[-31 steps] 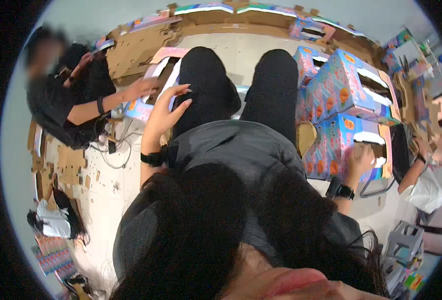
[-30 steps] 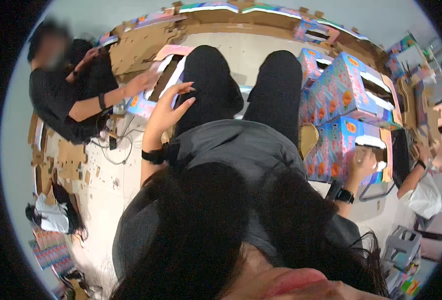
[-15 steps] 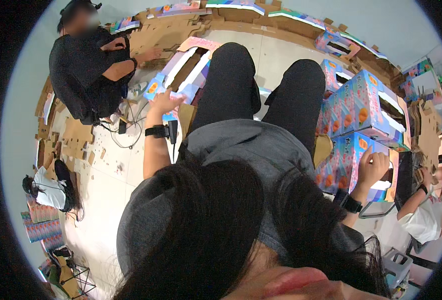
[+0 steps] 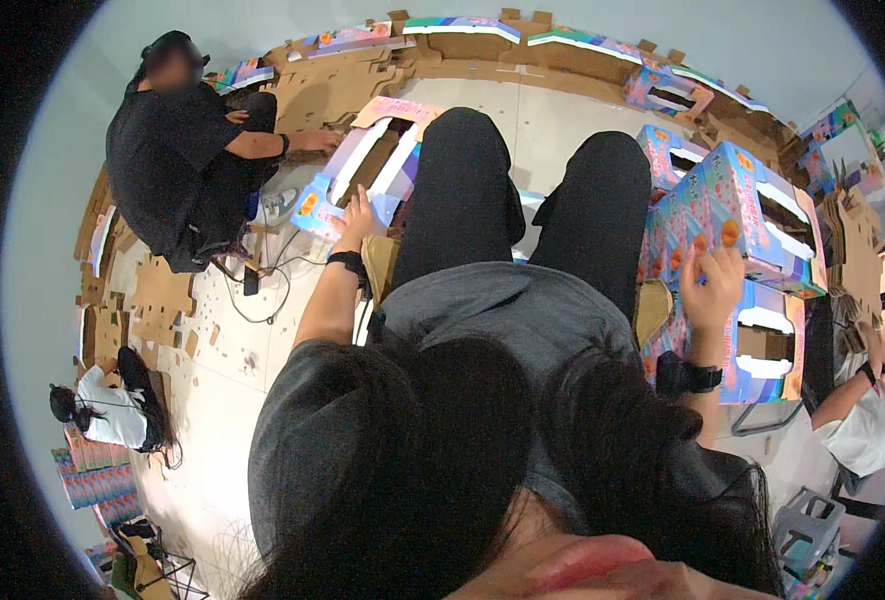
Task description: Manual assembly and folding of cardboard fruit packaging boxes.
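Observation:
A blue and pink printed carton [image 4: 315,205] with white-edged slots in its top stands beside my left knee. My left hand [image 4: 351,225] rests at its near edge, fingers stretched out and touching the carton. To my right, similar cartons [image 4: 738,200] are stacked on top of others, with dark openings in their ends. My right hand [image 4: 713,285] is beside this stack with its fingers curled in and nothing visible in them. It overlaps the carton faces, and I cannot tell whether it touches them. Both wrists wear black bands.
A co-worker in black [image 4: 178,150] sits at the left, one hand near my left carton. Flattened brown cardboard [image 4: 163,290] and scraps lie on the floor, with cables [image 4: 283,290]. Another person in white [image 4: 858,435] is at the right, near a grey stool [image 4: 808,525].
My right hand has moved up and left along the stacked cartons. My left hand has shifted slightly right and down, still at the left carton. The co-worker in black has leaned over.

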